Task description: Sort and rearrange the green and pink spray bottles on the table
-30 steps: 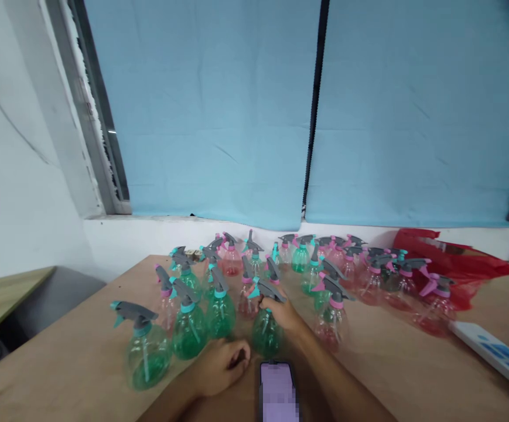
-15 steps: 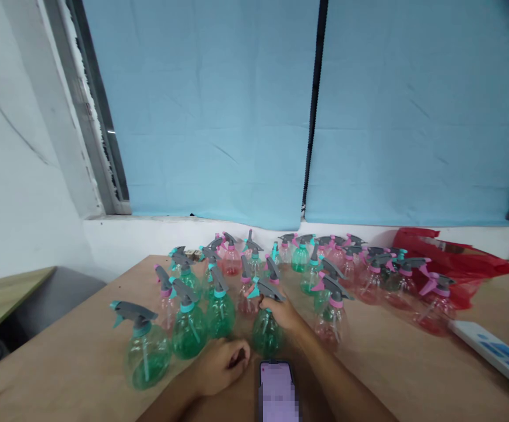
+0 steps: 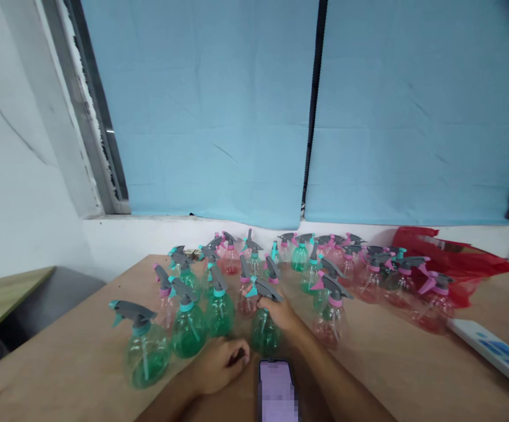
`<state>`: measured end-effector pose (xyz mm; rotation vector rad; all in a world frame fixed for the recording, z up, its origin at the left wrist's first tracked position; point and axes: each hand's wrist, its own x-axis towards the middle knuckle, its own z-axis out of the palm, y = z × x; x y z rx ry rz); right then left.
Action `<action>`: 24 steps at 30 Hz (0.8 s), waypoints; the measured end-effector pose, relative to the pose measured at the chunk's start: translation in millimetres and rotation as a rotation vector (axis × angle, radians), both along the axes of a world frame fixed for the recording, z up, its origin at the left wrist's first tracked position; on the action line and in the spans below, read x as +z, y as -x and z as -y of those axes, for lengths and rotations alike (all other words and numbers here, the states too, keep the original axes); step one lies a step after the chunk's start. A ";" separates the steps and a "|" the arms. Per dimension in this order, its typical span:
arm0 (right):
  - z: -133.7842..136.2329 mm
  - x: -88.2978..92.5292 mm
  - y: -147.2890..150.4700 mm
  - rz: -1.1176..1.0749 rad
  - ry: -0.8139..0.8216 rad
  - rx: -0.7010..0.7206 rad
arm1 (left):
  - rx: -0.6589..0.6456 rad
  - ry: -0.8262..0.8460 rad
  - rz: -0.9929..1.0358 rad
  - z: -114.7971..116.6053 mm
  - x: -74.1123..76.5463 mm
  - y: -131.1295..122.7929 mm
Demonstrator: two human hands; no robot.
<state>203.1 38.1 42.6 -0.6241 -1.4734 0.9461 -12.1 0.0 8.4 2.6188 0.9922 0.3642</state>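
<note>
My right hand is wrapped round the neck of a green spray bottle, just under its grey and turquoise trigger head. That bottle stands upright, with green liquid inside. My left hand rests on the table to its left, fingers curled in a loose fist with nothing in them. Close by on the left are more green spray bottles, one behind my left hand and another beside it. A pink-collared spray bottle stands to the right of my right forearm.
A phone lies in front of the held bottle. Several green and pink spray bottles crowd the back of the wooden table. At far left, one green bottle stands apart. A red plastic bag and a white power strip lie at right.
</note>
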 end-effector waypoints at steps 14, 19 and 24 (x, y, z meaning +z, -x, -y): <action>2.4 3.3 -1.1 0.003 0.024 -0.010 | -0.013 0.010 -0.033 0.5 4.1 -1.6; 5.4 5.1 -0.1 -0.001 0.068 -0.056 | 0.001 0.020 -0.044 0.6 4.0 -2.5; 0.3 0.9 4.5 0.008 0.015 -0.042 | -0.006 0.016 -0.013 0.7 4.0 -2.7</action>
